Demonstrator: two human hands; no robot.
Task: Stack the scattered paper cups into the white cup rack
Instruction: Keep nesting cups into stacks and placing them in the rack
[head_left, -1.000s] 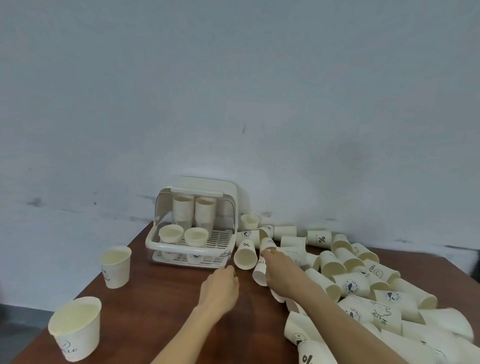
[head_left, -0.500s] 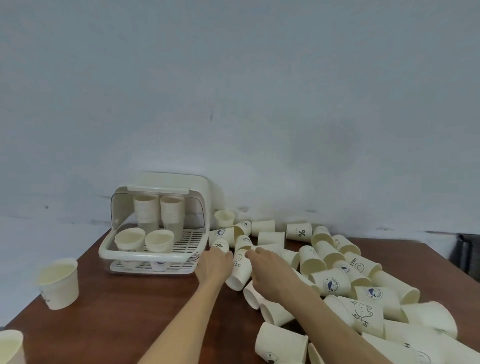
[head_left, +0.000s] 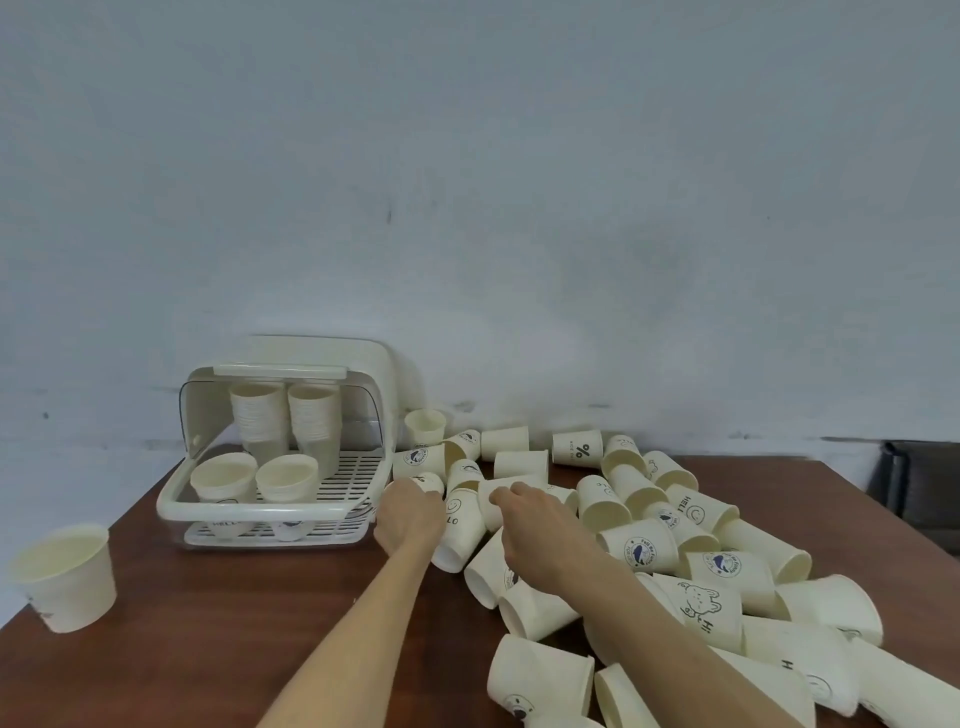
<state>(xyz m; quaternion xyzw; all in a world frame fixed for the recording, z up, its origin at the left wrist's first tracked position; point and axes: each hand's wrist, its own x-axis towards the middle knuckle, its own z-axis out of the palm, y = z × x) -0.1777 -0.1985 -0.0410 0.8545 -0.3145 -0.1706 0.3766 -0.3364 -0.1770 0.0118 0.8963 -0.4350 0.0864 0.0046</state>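
Note:
The white cup rack (head_left: 270, 512) stands at the back left of the brown table, lid raised. It holds two tall cup stacks (head_left: 285, 421) at the back and two short ones in front. Scattered paper cups (head_left: 649, 519) lie in a heap across the right half. My left hand (head_left: 410, 517) is just right of the rack, knuckles up. Its fingers curl down onto a small cup with a dark mark (head_left: 427, 480), and a "HELLO" cup (head_left: 457, 530) lies against it. My right hand (head_left: 540, 525) stretches over the heap, its fingertips touching a cup lying on its side (head_left: 485, 501).
One upright paper cup (head_left: 65, 577) stands alone near the table's left edge. A grey-white wall runs close behind the rack and the heap. A dark object (head_left: 919, 483) sits past the table's far right corner.
Both hands have moved forward from the bare table into the near edge of the cup heap beside the rack. The view has swung left, so a second lone cup has left the frame.

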